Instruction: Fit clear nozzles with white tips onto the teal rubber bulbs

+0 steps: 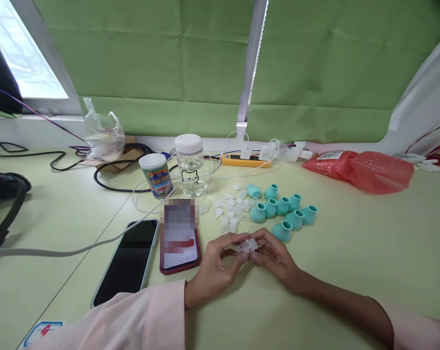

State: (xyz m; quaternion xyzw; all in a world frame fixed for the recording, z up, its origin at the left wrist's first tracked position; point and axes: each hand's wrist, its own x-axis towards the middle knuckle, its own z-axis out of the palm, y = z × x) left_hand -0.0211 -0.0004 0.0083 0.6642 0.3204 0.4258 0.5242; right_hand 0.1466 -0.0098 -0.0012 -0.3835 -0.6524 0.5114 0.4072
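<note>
My left hand and my right hand meet over the pale green table, both pinched on a small clear plastic piece held between their fingertips. Just beyond them lies a scatter of small white and clear plastic pieces. To the right of those stands a cluster of several teal rubber caps, the nearest one close to my right hand's knuckles.
Two phones lie left of my hands: a dark one and a red-cased one with its screen lit. Behind stand a clear jar and a printed can. Cables, a yellow power strip, a red bag and a clear bag line the back.
</note>
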